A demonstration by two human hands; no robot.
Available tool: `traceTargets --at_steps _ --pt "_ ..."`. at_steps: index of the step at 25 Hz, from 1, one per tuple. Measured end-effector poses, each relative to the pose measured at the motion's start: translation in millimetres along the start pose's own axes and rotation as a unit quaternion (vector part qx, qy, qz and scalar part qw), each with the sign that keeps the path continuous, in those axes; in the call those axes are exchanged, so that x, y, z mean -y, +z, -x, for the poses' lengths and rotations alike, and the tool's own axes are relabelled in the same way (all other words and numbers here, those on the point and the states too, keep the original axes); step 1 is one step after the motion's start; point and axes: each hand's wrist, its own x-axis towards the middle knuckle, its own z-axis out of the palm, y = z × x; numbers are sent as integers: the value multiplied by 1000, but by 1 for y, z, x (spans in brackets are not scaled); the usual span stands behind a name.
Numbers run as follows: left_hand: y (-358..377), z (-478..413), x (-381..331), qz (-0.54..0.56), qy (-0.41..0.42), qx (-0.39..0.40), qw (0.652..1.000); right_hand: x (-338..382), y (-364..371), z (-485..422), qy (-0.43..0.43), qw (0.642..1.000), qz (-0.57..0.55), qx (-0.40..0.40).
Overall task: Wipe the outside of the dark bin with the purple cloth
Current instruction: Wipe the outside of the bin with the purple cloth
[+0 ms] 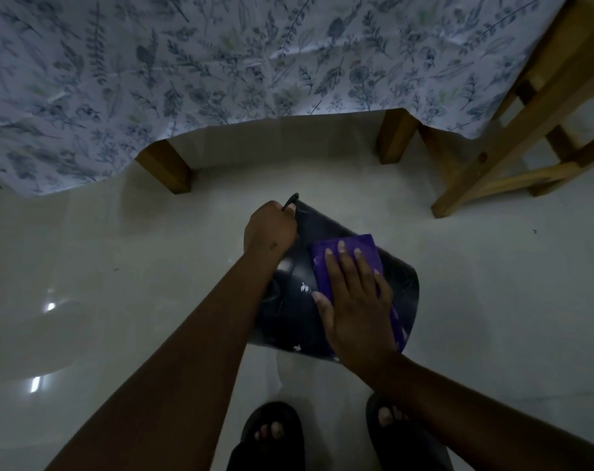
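- The dark bin (pixel 290 300) lies tipped on its side on the pale glossy floor (pixel 492 300), its glossy outer wall turned up toward the camera, just in front of the person's feet.
- The left hand (pixel 270 227) is closed around the bin's thin dark handle (pixel 291 199) at the far end, steadying it.
- The right hand (pixel 355 294) lies flat with fingers spread, palm pressed down on the purple cloth (pixel 348 248).
- The purple cloth is folded into a rough rectangle and lies against the upper right part of the bin's outer wall; its far edge shows beyond the fingertips and a strip shows along the right side of the hand.
- Small bright glints show on the bin's wall just left of the right thumb.
- Both feet wear dark open-toed sandals (pixel 272 433) at the lower edge.
- Beyond the bin, wooden legs (pixel 168 168) stand under a hanging leaf-printed cloth (pixel 221 62).
- A wooden stool (pixel 513 137) stands at the right, well apart from the bin.
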Motion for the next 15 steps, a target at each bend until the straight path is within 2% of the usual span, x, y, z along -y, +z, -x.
traceTargets --at_steps 2,3,5,7,9,12,15 --pt "-9 9 7 72 46 64 994 -12 -6 -23 15 999 -37 -7" --pt "-11 19 15 82 76 72 991 -18 -10 -41 19 999 -44 1" --pt "-8 41 35 69 105 23 992 -28 -16 -81 20 999 -27 14" --pt "-4 41 38 67 64 -20 995 -30 -15 -95 11 1000 -10 23" --pt "-2 23 28 42 38 -10 998 -27 -11 -70 -27 999 -7 28" --pt "-1 10 20 36 41 -15 998 -19 -4 -8 -131 991 15 15" --pt "1 20 34 49 78 -27 995 -12 0 -22 -119 993 18 9"
